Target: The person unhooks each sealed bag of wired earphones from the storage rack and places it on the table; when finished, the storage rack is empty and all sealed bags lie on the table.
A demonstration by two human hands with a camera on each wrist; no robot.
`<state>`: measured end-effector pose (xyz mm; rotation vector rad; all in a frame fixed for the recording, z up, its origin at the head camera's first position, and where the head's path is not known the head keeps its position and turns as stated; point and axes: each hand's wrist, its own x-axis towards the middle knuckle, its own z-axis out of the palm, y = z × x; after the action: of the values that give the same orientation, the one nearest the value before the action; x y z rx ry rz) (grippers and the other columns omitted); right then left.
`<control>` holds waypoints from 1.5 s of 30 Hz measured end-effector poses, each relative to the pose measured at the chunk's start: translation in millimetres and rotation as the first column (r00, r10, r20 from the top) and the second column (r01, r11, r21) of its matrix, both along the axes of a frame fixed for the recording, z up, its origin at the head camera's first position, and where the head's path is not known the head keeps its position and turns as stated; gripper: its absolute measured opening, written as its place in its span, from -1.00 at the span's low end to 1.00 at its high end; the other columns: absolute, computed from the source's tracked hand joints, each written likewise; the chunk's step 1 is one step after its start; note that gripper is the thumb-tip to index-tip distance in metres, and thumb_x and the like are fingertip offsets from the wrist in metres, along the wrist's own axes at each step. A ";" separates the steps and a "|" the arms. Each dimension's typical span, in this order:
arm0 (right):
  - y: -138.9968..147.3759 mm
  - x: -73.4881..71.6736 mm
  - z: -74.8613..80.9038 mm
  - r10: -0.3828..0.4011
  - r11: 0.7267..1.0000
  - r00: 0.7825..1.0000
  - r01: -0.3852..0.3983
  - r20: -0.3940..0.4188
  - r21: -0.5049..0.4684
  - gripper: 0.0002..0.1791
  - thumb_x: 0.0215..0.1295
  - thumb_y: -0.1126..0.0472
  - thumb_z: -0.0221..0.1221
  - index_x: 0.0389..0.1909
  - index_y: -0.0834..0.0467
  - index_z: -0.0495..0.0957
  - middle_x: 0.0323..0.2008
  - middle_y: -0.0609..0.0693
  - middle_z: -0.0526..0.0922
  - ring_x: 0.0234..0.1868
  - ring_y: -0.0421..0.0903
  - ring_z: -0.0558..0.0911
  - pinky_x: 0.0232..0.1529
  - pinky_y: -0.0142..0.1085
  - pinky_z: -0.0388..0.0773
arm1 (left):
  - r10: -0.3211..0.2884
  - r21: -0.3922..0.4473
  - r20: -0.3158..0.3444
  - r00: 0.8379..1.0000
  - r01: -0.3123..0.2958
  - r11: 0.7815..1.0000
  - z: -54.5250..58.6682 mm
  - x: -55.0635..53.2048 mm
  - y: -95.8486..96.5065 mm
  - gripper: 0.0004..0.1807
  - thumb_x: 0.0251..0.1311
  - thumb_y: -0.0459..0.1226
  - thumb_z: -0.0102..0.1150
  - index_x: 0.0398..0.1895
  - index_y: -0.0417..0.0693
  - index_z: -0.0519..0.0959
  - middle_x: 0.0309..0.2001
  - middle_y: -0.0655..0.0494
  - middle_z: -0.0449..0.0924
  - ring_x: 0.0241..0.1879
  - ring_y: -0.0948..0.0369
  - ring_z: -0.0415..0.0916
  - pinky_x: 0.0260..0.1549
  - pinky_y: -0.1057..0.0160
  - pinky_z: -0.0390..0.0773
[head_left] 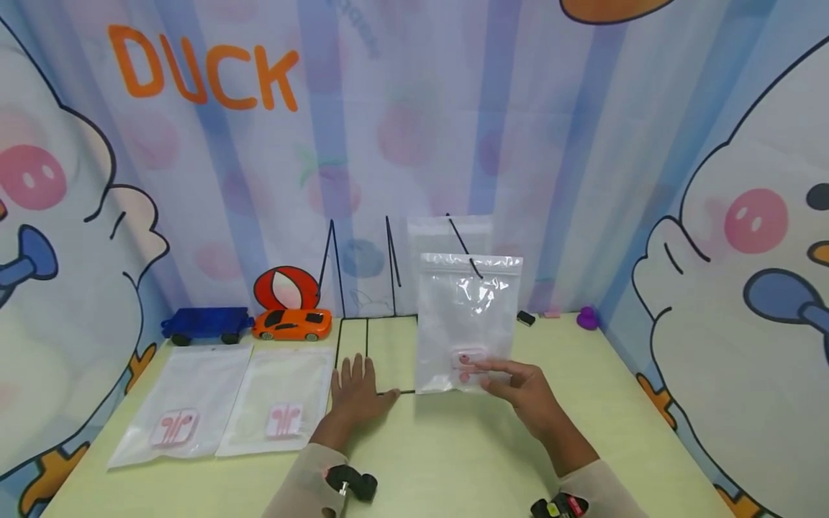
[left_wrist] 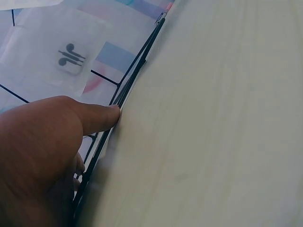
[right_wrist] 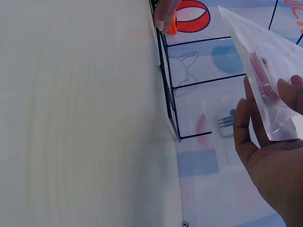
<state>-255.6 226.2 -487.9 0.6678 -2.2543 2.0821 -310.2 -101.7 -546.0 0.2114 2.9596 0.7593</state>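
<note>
A person's right hand [head_left: 527,394] pinches a clear-fronted bag [head_left: 466,316] near its lower edge, thumb on one face and fingers on the other, beside the pink earphones [head_left: 468,363] inside; the bag stands upright at a black wire rack [left_wrist: 143,60], a hook's tip showing in front of its top strip; whether the hook passes through the bag is too fine to tell. The left hand [head_left: 355,394] grasps nothing, its fingers extended over the rack's base and its thumb touching the base's near bar; behind the pinched bag hangs a second bag [head_left: 447,234], dark earphones [left_wrist: 71,59] showing in it in the wrist views; to the left, two flat bags [head_left: 285,374] lie side by side on the table [head_left: 466,460], pink earphones in each; beyond them sit a blue wagon [head_left: 207,324] and an orange car [head_left: 293,325]; a purple toy [head_left: 588,318] rests at far right, before a curtain [head_left: 401,144] lettered "DUCK".
</note>
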 end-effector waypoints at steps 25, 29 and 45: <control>10.6 20.7 -9.9 0.062 0.998 0.996 -0.063 -0.066 -0.013 -0.65 0.46 0.42 0.31 0.21 0.39 0.70 0.22 -0.01 0.82 0.33 -0.15 0.74 0.29 -0.33 0.67 | -0.003 0.009 0.020 1.000 0.003 1.000 -0.2 -0.6 -2.9 0.08 0.47 0.17 0.18 0.72 -0.40 0.06 0.78 -0.37 -0.13 0.77 -0.37 -0.26 0.69 -0.44 -0.29; 13.5 20.2 -12.1 0.065 0.998 0.994 -0.067 -0.085 -0.019 -0.66 0.47 0.44 0.29 0.21 0.39 0.71 0.23 0.01 0.82 0.35 -0.13 0.73 0.31 -0.35 0.65 | -0.003 0.010 0.013 1.000 0.003 1.000 -0.6 -1.3 -2.9 0.08 0.46 0.17 0.18 0.73 -0.39 0.06 0.78 -0.37 -0.13 0.77 -0.37 -0.26 0.69 -0.44 -0.29; 45.7 14.9 -34.5 0.043 0.999 0.999 -0.042 -0.032 0.006 -0.66 0.44 0.43 0.31 0.19 0.42 0.69 0.22 -0.03 0.82 0.35 -0.24 0.71 0.28 -0.41 0.62 | -0.004 0.009 0.008 1.000 0.004 1.000 2.0 -1.5 -0.6 0.08 0.46 0.18 0.18 0.73 -0.39 0.06 0.77 -0.37 -0.12 0.77 -0.36 -0.26 0.68 -0.45 -0.28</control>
<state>-240.7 271.8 -522.5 0.7504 -2.2494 2.0688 -311.7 -102.3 -544.0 0.2135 2.9477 0.7709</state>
